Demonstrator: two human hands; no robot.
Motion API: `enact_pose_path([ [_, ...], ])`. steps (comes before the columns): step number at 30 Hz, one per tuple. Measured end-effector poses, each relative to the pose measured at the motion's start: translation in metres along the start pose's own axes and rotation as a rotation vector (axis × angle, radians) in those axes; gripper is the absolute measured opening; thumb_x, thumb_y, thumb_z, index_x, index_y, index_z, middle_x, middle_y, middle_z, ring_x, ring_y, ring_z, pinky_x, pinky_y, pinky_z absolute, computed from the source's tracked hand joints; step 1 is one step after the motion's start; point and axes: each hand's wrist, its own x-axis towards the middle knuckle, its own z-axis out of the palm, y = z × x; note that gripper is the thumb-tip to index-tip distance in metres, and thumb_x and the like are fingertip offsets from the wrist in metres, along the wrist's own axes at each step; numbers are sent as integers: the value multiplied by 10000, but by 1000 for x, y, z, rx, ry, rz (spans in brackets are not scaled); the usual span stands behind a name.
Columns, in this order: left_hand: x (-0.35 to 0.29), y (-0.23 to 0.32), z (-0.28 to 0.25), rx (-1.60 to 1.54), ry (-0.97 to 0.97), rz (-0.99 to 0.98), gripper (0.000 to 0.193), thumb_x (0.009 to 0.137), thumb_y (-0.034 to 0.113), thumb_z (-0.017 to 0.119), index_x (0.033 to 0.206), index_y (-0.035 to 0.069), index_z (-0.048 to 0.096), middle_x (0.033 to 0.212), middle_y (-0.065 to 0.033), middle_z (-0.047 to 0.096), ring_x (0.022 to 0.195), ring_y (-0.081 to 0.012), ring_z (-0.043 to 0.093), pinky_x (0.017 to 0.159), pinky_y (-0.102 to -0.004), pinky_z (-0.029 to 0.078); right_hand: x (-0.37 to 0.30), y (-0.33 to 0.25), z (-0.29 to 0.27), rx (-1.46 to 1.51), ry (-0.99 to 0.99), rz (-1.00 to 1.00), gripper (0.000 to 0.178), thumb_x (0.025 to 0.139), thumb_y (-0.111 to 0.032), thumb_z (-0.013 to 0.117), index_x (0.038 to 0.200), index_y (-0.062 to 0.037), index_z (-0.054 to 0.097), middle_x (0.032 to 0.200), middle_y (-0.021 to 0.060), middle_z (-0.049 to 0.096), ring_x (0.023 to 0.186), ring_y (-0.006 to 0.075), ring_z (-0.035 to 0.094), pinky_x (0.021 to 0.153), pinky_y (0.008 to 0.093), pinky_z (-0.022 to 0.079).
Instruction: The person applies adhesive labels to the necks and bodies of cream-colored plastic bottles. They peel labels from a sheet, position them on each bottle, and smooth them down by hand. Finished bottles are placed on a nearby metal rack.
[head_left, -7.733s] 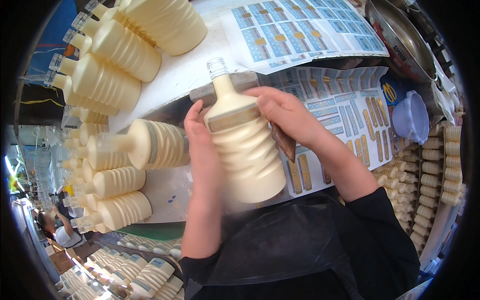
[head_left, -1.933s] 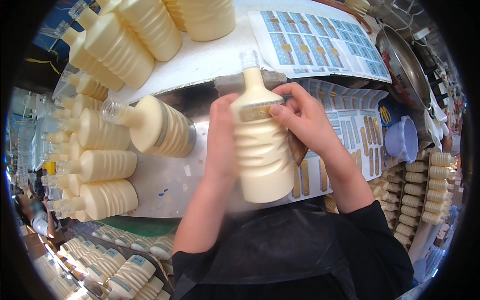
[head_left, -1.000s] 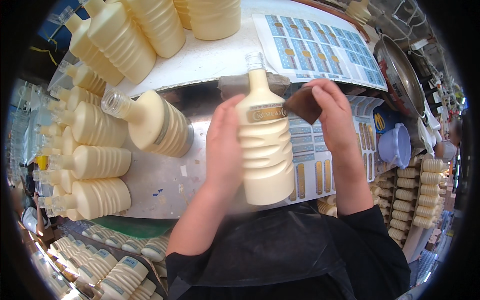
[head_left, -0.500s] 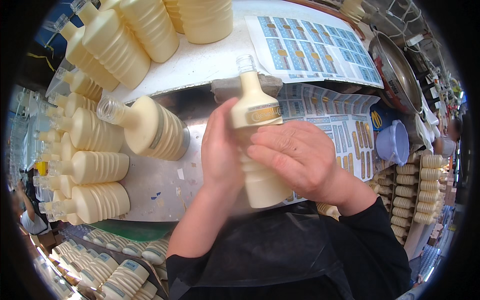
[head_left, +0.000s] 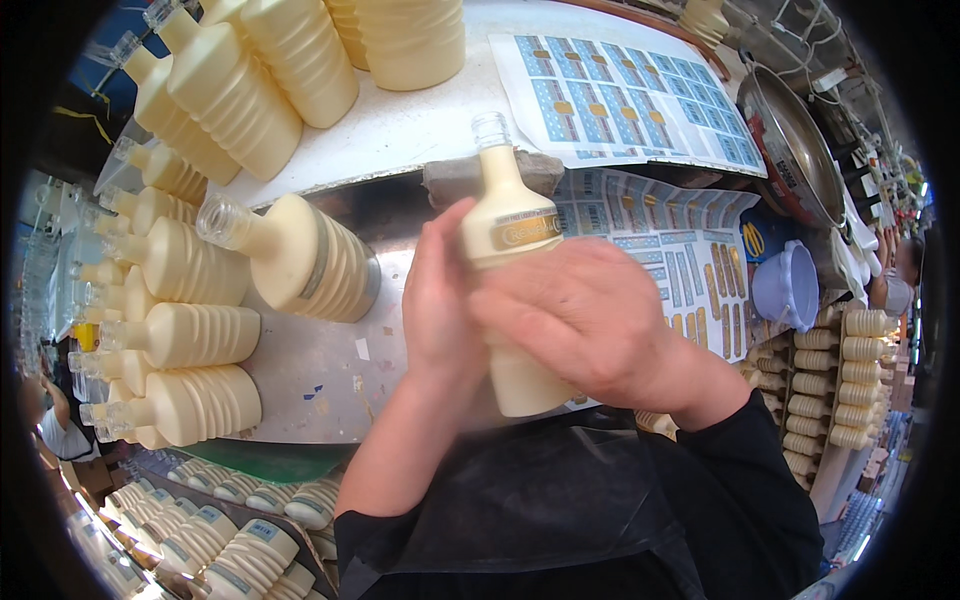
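A cream-coloured bottle (head_left: 530, 377) with a clear glass-like neck, ribbed sides and a gold label strip (head_left: 528, 232) on its shoulder leans against a grey padded block (head_left: 447, 180). My left hand (head_left: 437, 315) grips the bottle along its left side, some fingers hidden behind it. Across the bottle's front, just below the gold strip, my right hand (head_left: 590, 320) lies flat with fingers stretched out, slightly blurred. It covers the middle of the bottle. Another cream bottle (head_left: 290, 257) lies tilted on the metal bench to the left, neck toward the far left.
Several cream bottles (head_left: 200, 320) lie stacked at the left; others (head_left: 235, 90) stand on the white shelf. Sticker sheets (head_left: 630, 100) lie on the shelf and below it. At the right are a lilac bucket (head_left: 785, 287), a round metal pan (head_left: 790, 130) and racked bottles (head_left: 810, 400).
My right hand has slid a little to the left across the bottle's front, and its fingers now sit closer to my left hand. The left hand and bottle have hardly moved.
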Motion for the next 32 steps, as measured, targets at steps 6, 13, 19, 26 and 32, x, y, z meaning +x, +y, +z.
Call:
enact_pose_path([
  [6, -1, 1, 1, 12, 8, -6, 480, 1152, 377, 310, 1397, 37, 544, 1317, -140, 629, 1204, -259, 618, 1062, -415, 493, -5, 2, 11, -6, 47, 57, 201, 745, -76, 688, 942, -34, 686, 918, 75, 701, 835, 230, 706, 728, 332, 542],
  [13, -2, 2, 5, 27, 1, 23, 508, 1145, 431, 312, 1392, 46, 534, 1337, -123, 620, 1235, -258, 605, 1089, -434, 477, 17, 30, 19, 664, 507, 808, 293, 913, -42, 615, 1184, 33, 531, 1049, 203, 658, 960, 319, 704, 855, 403, 558],
  [19, -5, 5, 12, 340, 30, 107, 528, 1137, 474, 329, 1419, 55, 483, 1334, -98, 597, 1201, -189, 593, 1067, -364, 466, 18, 34, 45, 291, 109, 679, 348, 949, -34, 541, 1288, -8, 466, 1212, 252, 598, 1126, 476, 591, 963, 530, 472],
  [26, -3, 4, 3, 689, -41, 110, 479, 1112, 390, 463, 1464, 66, 424, 1317, -125, 581, 1151, -171, 593, 1022, -333, 477, -24, 63, 34, 269, 242, 725, 329, 970, -57, 516, 1293, -6, 475, 1216, 219, 589, 1125, 403, 605, 990, 478, 477],
  [32, -2, 4, 0, 559, -53, 96, 442, 1139, 309, 363, 1480, 36, 433, 1357, -98, 586, 1238, -174, 570, 1077, -348, 457, 12, 34, 44, 246, 73, 583, 367, 967, -87, 590, 1313, -75, 466, 1238, 200, 538, 1118, 416, 589, 959, 496, 477],
])
